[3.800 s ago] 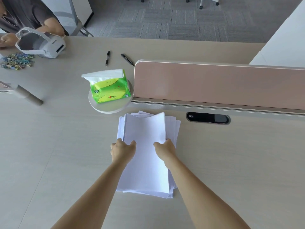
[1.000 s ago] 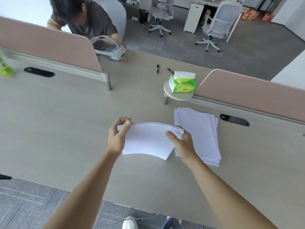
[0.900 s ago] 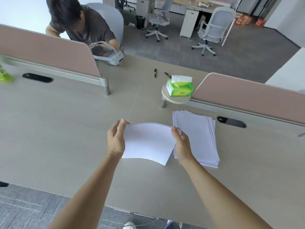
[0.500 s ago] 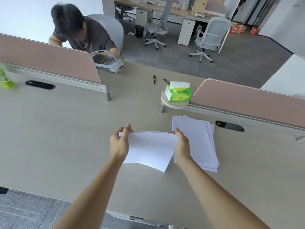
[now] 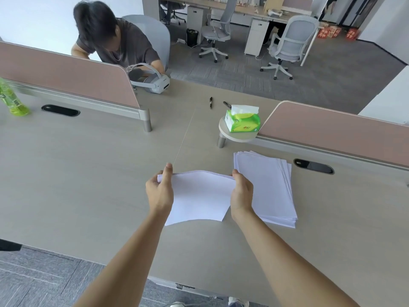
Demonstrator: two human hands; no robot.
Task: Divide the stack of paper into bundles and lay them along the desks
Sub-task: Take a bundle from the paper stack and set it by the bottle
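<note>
A thin bundle of white paper hangs slightly bowed above the beige desk, just left of the main paper stack. My left hand grips the bundle's left edge and my right hand grips its right edge. The main stack lies flat and a little fanned on the desk, below the right pink partition. The bundle's right edge overlaps the stack's left side in this view.
A green tissue pack sits on a small round shelf behind the stack. Two pens lie farther back. A white headset rests before a seated person. A green bottle stands far left. Pink partitions line the desk's back.
I lifted a thin bundle off the stack and carried it left. Over the last second my right hand shifted to the bundle's right edge, and the bundle straightened between both hands.
</note>
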